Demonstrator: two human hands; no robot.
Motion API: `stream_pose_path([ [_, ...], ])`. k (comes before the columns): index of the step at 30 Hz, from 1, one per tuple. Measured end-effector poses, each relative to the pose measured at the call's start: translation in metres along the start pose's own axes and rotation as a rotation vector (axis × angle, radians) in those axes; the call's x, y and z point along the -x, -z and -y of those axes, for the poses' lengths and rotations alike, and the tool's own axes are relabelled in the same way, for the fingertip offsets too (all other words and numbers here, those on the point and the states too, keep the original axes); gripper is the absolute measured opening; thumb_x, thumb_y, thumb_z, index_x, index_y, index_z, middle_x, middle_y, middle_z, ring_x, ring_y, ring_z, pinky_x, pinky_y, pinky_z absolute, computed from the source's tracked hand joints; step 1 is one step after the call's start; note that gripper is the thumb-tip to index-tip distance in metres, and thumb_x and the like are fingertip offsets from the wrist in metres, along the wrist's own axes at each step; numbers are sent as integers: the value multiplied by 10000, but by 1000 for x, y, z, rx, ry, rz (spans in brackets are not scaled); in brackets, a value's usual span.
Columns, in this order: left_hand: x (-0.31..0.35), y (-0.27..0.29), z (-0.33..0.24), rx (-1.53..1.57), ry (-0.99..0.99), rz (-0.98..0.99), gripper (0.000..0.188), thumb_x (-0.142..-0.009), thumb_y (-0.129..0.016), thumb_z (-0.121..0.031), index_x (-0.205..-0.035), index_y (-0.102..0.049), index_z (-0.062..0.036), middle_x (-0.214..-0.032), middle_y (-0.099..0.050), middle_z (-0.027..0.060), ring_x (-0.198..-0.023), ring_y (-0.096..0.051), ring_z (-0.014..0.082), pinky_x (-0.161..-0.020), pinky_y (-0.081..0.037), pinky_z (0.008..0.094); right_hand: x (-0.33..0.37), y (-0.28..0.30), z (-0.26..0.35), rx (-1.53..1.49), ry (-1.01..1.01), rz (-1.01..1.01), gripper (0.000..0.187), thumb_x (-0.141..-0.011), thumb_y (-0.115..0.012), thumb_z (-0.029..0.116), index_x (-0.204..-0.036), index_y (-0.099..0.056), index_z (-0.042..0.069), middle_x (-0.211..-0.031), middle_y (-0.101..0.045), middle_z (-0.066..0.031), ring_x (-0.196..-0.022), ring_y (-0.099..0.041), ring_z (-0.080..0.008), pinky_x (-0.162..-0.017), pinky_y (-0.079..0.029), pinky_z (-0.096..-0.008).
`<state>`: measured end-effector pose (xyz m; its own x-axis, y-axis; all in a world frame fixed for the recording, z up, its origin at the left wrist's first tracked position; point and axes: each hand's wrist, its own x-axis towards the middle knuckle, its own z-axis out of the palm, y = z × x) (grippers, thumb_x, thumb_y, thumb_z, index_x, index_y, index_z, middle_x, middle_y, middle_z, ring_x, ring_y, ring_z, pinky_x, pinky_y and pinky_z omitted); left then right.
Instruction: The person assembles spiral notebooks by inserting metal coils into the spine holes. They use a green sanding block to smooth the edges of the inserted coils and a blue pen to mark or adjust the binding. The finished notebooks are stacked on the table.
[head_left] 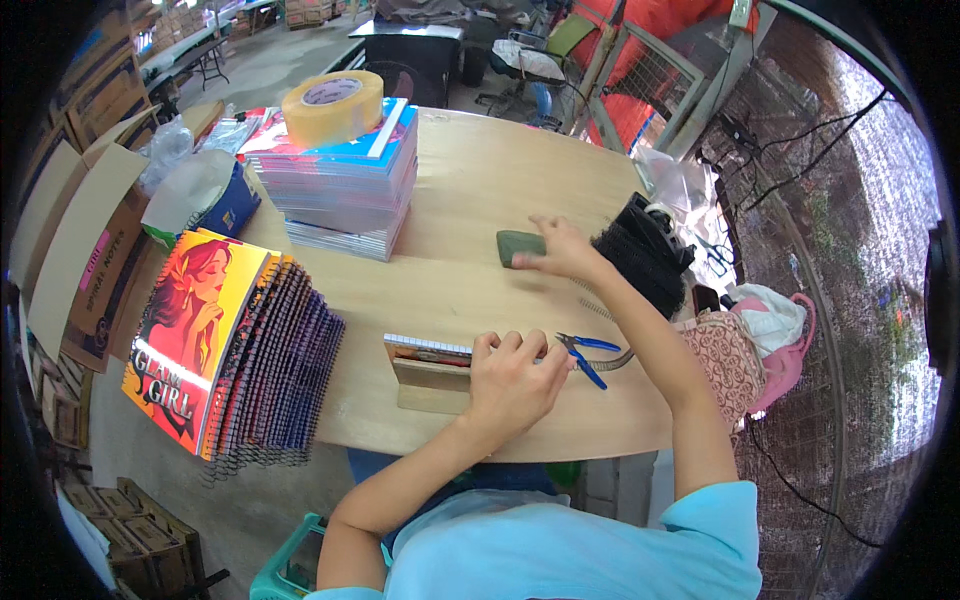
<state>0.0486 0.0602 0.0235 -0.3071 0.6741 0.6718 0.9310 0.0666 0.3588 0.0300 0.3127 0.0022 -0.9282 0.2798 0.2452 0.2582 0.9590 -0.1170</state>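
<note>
My left hand (517, 378) is closed over the right end of a thin notebook (430, 346), pressing it against a small wooden stand (432, 376) near the table's front edge. A wire coil (618, 361) sticks out to the right of that hand. Beside it lie cutting pliers (590, 346) with blue handles. Farther off, my right hand (566, 250) reaches over a dark green block (518, 247). Its thumb lies at the block's near edge and its fingers are spread above; whether it grips the block is unclear.
Spiral notebooks (235, 350) are stacked at the table's left edge. A roll of tape (332, 106) tops another notebook pile (335, 190) at the back. Black coils (645, 255), scissors (716, 256) and a patterned pink bag (722, 365) line the right side. Cardboard boxes (90, 260) stand left.
</note>
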Motion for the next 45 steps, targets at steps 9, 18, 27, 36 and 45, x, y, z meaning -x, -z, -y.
stream_pose_path([
  [9,-3,5,5,32,-108,32,156,-757,-709,-250,-855,-625,-163,-926,-592,-35,-746,-574,160,-684,-385,350,-23,-46,-33,-1285,-641,207,701,-874,-654,342,-1424,-350,32,-1277,-524,-208,-1114,-572,-291,-677,-579,-364],
  [18,1,-1,7,97,-88,14,147,-757,-716,-268,-807,-626,-163,-901,-599,-40,-718,-570,151,-633,-400,329,36,1,-21,-12,80,244,826,-793,-711,428,-1494,-296,288,-1547,-61,-296,-1366,-269,-506,-1094,-345,-462],
  [27,-3,8,6,131,-129,5,173,-767,-716,-311,-851,-652,-173,-889,-592,-17,-765,-586,163,-702,-427,333,18,16,-22,-268,149,631,546,-795,-704,382,-1312,-592,249,-1531,-205,-266,-1358,-305,-451,-1098,-324,-454],
  [36,16,41,24,71,45,37,150,-761,-736,-221,-864,-646,-157,-874,-588,-6,-836,-586,202,-845,-372,403,102,81,40,-612,190,524,613,-803,-571,522,-1146,-694,29,-1259,-550,-262,-1147,-535,-340,-1018,-366,-400],
  [45,12,42,29,137,46,48,418,-785,-732,-204,-1156,-557,-121,-881,-595,11,-853,-591,216,-855,-376,401,100,78,19,-1496,225,513,643,-815,-553,504,-1141,-671,-38,-1217,-570,-201,-1109,-533,-290,-993,-377,-373],
])
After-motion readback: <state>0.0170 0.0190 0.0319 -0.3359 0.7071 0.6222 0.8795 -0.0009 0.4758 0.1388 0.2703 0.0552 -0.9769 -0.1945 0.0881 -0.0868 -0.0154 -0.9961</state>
